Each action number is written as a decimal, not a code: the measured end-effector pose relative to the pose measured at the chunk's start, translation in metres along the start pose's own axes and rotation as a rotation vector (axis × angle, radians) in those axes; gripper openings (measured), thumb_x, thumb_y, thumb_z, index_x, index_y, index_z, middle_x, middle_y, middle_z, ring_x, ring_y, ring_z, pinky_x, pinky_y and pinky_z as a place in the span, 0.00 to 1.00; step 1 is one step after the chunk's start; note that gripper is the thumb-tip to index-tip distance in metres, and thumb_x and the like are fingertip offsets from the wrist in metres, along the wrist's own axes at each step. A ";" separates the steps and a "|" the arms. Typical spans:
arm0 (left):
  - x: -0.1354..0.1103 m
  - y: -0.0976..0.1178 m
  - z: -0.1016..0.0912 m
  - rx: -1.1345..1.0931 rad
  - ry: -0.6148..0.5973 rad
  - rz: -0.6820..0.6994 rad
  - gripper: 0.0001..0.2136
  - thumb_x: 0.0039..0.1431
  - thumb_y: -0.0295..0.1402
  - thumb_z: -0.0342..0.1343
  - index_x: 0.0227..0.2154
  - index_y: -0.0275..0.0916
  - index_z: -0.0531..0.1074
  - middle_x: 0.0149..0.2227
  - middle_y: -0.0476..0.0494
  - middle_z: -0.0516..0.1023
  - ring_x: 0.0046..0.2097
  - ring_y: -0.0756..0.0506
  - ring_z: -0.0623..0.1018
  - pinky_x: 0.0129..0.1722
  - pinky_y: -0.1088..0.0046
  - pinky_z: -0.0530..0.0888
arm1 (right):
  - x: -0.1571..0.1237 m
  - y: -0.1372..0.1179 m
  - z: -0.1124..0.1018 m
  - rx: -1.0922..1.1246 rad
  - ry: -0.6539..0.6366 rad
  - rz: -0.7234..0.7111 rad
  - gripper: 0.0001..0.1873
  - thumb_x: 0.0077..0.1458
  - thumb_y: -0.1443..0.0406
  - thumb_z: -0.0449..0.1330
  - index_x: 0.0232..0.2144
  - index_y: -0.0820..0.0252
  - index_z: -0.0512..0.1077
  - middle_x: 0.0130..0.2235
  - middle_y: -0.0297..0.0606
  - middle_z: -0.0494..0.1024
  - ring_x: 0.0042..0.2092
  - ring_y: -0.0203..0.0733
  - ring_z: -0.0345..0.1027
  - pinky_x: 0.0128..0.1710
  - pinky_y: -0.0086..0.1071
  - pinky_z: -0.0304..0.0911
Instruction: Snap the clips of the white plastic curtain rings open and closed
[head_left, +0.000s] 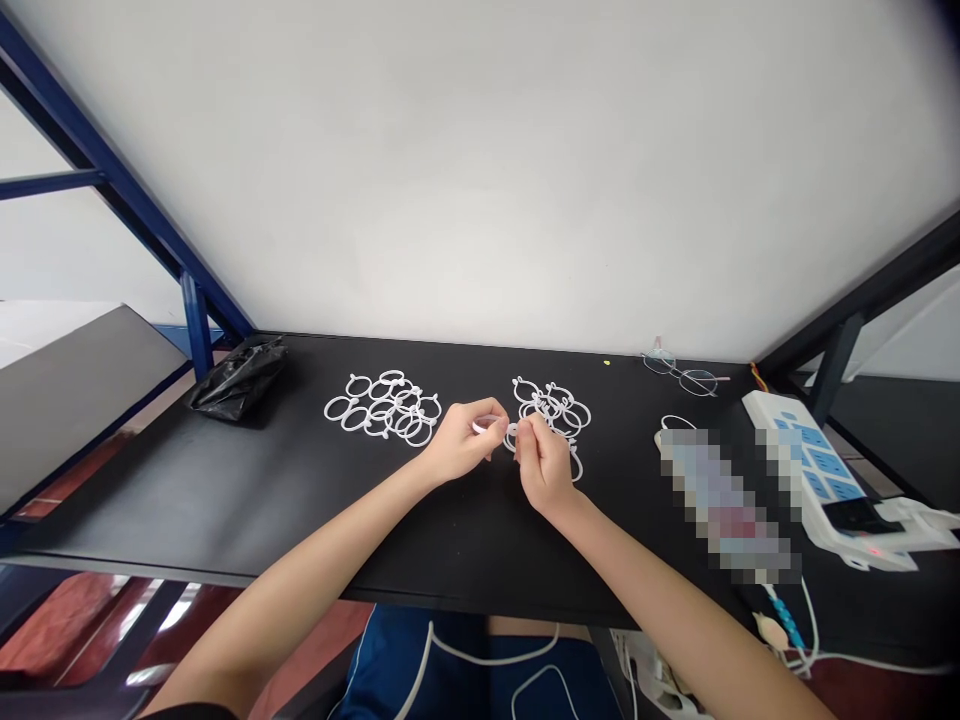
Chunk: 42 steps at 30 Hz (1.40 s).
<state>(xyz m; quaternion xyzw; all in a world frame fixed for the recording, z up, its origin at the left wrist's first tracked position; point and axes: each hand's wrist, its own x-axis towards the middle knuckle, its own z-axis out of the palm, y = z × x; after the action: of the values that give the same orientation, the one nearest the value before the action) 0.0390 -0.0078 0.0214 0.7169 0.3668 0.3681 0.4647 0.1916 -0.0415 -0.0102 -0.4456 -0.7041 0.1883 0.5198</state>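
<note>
Over the middle of the black bench [225,500] the left hand [459,445] and right hand [546,468] meet, the fingers of both pinched on a white ring [489,427], just on the near side of the right ring pile [555,405], with the left ring pile [386,405] farther left.

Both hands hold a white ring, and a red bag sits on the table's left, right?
Not quite: the head view shows the bag is black, not red. The left hand and right hand do hold a white ring.
</note>
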 end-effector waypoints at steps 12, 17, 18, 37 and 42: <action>0.000 0.003 -0.001 0.041 -0.002 0.004 0.09 0.59 0.34 0.49 0.26 0.36 0.65 0.19 0.55 0.65 0.22 0.53 0.70 0.24 0.80 0.67 | 0.000 0.003 -0.002 0.041 -0.042 0.002 0.15 0.68 0.64 0.44 0.26 0.56 0.56 0.20 0.27 0.59 0.20 0.32 0.55 0.22 0.28 0.52; -0.001 0.003 0.000 0.045 -0.019 0.013 0.09 0.60 0.33 0.49 0.26 0.36 0.65 0.19 0.55 0.65 0.21 0.53 0.70 0.24 0.79 0.66 | -0.002 0.008 -0.001 0.051 -0.040 -0.041 0.15 0.68 0.64 0.43 0.27 0.56 0.56 0.19 0.26 0.58 0.19 0.32 0.54 0.21 0.29 0.52; -0.002 0.003 0.001 0.042 -0.020 0.012 0.09 0.60 0.33 0.49 0.26 0.36 0.65 0.20 0.55 0.65 0.21 0.53 0.70 0.24 0.79 0.66 | -0.002 0.009 -0.001 0.047 -0.034 -0.050 0.14 0.68 0.65 0.43 0.27 0.56 0.56 0.19 0.26 0.58 0.19 0.32 0.54 0.21 0.29 0.52; -0.005 0.003 0.012 -0.044 0.012 -0.015 0.11 0.60 0.35 0.48 0.25 0.36 0.66 0.20 0.53 0.68 0.22 0.53 0.71 0.24 0.80 0.66 | -0.006 0.006 0.001 0.090 -0.010 -0.004 0.15 0.67 0.64 0.44 0.26 0.55 0.54 0.19 0.25 0.57 0.19 0.32 0.52 0.20 0.28 0.52; -0.005 0.003 0.007 0.092 0.028 0.033 0.11 0.61 0.35 0.47 0.26 0.36 0.67 0.20 0.53 0.66 0.22 0.53 0.69 0.25 0.79 0.65 | -0.005 0.007 0.000 0.082 -0.038 0.015 0.15 0.67 0.63 0.44 0.26 0.55 0.54 0.20 0.25 0.55 0.19 0.32 0.51 0.20 0.28 0.50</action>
<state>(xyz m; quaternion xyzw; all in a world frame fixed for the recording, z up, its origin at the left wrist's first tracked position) 0.0436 -0.0155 0.0206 0.7382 0.3779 0.3686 0.4200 0.1948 -0.0415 -0.0182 -0.4257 -0.7021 0.2292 0.5228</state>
